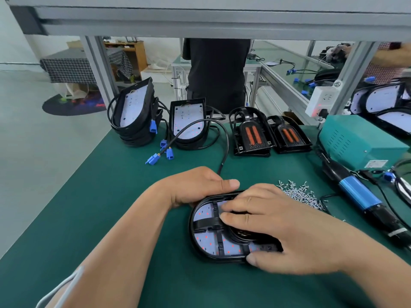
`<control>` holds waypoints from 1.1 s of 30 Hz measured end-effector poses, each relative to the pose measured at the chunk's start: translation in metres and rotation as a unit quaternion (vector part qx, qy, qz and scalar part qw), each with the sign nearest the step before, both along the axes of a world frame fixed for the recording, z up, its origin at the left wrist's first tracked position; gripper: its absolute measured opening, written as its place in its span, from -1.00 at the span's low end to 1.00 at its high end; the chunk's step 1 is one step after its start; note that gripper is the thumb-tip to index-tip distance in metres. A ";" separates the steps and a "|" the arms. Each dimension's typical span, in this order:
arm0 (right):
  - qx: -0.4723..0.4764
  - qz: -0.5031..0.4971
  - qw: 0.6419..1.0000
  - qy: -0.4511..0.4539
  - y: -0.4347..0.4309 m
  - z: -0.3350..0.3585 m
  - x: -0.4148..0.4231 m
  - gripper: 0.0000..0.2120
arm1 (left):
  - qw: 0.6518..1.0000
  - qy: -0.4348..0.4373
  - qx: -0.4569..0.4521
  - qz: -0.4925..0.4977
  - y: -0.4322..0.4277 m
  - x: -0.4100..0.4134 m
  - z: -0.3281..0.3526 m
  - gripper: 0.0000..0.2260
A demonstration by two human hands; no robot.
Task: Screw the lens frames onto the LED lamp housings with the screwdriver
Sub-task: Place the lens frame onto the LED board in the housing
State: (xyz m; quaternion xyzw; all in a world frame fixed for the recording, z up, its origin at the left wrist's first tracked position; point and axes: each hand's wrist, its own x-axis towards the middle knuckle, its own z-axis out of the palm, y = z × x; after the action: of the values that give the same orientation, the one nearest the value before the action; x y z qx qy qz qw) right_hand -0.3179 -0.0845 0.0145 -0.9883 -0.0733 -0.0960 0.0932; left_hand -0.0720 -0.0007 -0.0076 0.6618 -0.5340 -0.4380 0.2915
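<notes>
A black oval LED lamp housing (201, 235) lies flat on the green mat, its white LED board showing red dots. A black lens frame (216, 223) sits inside it. My left hand (195, 187) grips the housing's far left rim, thumb along the top edge. My right hand (273, 223) lies over the housing's right half, fingers pressing on the frame and thumb at the near rim. The electric screwdriver (360, 198), blue and black, lies on the mat to the right, held by neither hand. A heap of silver screws (300, 192) lies beside it.
Stacks of housings (135, 112) (189, 121) with black cables and blue connectors (153, 158) stand at the back left. Two stacks of lens frames (251, 134) (289, 135) stand at the back middle. A teal power box (360, 141) sits at the right. A person in black stands beyond the table.
</notes>
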 end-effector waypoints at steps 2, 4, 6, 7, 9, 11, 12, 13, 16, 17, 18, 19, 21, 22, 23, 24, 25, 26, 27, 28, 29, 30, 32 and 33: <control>-0.014 -0.003 1.000 -0.017 0.001 -0.003 0.000 -0.41 | 1.000 -0.017 0.000 -0.003 -0.001 0.000 0.000 -0.45; -0.033 -0.012 0.999 -0.028 0.003 -0.006 0.001 -0.41 | 1.000 -0.024 0.001 0.000 -0.001 0.000 -0.001 -0.43; -0.042 -0.020 0.999 -0.027 0.003 -0.009 0.002 -0.40 | 1.000 -0.024 0.001 0.005 -0.002 0.000 -0.001 -0.42; -0.039 -0.020 0.999 -0.024 0.003 -0.010 0.002 -0.40 | 1.000 -0.025 0.001 0.003 -0.001 -0.001 -0.001 -0.43; -0.026 -0.013 1.000 -0.013 0.001 -0.011 0.003 -0.42 | 1.000 -0.029 -0.001 -0.001 -0.001 -0.001 -0.001 -0.43; -0.011 -0.002 1.000 0.003 -0.003 -0.012 0.003 -0.46 | 0.999 -0.036 -0.006 -0.003 -0.001 -0.002 0.000 -0.45; -0.005 0.001 1.000 0.015 -0.004 -0.011 0.003 -0.46 | 0.999 -0.039 -0.009 -0.003 -0.001 -0.002 0.000 -0.45; 0.000 0.004 1.000 0.024 -0.006 -0.012 0.004 -0.44 | 0.999 -0.042 -0.011 -0.003 -0.001 -0.003 0.001 -0.46; 0.046 0.005 0.999 0.018 -0.008 -0.015 0.006 -0.44 | 0.999 -0.047 -0.015 -0.008 -0.002 -0.003 0.001 -0.45; 0.092 -0.004 0.996 0.011 -0.009 -0.014 0.005 -0.47 | 0.998 -0.051 -0.016 -0.010 -0.002 -0.003 0.001 -0.44; 0.148 -0.018 0.989 0.000 -0.010 -0.013 0.004 -0.50 | 0.998 -0.058 -0.017 -0.009 -0.002 -0.003 0.002 -0.42; 0.196 -0.034 0.980 -0.020 -0.012 -0.010 0.001 -0.53 | 0.998 -0.067 -0.018 -0.008 -0.002 -0.003 0.002 -0.41; 0.240 -0.095 0.963 -0.080 -0.023 -0.001 -0.008 -0.61 | 0.996 -0.083 -0.016 -0.008 -0.001 -0.002 0.002 -0.38; 0.247 -0.142 0.953 -0.107 -0.031 0.005 -0.015 -0.69 | 0.996 -0.085 -0.012 -0.006 -0.001 -0.002 0.002 -0.37; 0.243 -0.199 0.941 -0.129 -0.041 0.011 -0.022 -0.75 | 0.996 -0.086 -0.009 -0.004 0.000 -0.002 0.003 -0.36; 0.228 -0.260 0.928 -0.141 -0.053 0.015 -0.031 -0.80 | 0.996 -0.085 -0.008 -0.003 0.000 -0.001 0.003 -0.35; 0.200 -0.319 0.916 -0.140 -0.066 0.018 -0.040 -0.83 | 0.996 -0.083 -0.008 -0.003 0.000 -0.001 0.004 -0.34; 0.167 -0.373 0.904 -0.126 -0.080 0.020 -0.051 -0.84 | 0.997 -0.081 -0.007 -0.003 0.001 -0.002 0.004 -0.34; 0.133 -0.423 0.891 -0.102 -0.091 0.019 -0.063 -0.82 | 0.997 -0.074 -0.006 -0.001 0.001 -0.002 0.005 -0.34; 0.104 -0.469 0.874 -0.073 -0.100 0.019 -0.076 -0.78 | 0.998 -0.060 -0.003 0.004 0.001 -0.002 0.004 -0.34; 0.080 -0.508 0.856 -0.043 -0.105 0.017 -0.088 -0.74 | 0.999 -0.037 0.002 0.014 0.001 -0.001 0.002 -0.35; 0.061 -0.539 0.840 -0.016 -0.109 0.014 -0.100 -0.68 | 1.000 -0.009 0.008 0.027 0.000 0.000 0.001 -0.40; 0.026 -0.577 0.816 0.032 -0.112 0.007 -0.118 -0.59 | 0.998 0.031 0.021 0.048 0.000 0.000 -0.001 -0.51; 0.012 -0.587 0.808 0.056 -0.113 0.003 -0.124 -0.54 | 0.998 0.040 0.021 0.053 -0.001 -0.001 -0.002 -0.56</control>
State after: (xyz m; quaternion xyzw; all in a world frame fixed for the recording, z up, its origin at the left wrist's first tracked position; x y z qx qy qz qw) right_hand -0.4416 -0.1978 0.0171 -0.8456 0.5269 -0.0781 0.0350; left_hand -0.0725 -0.0019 -0.0095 0.6772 -0.4763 -0.4595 0.3217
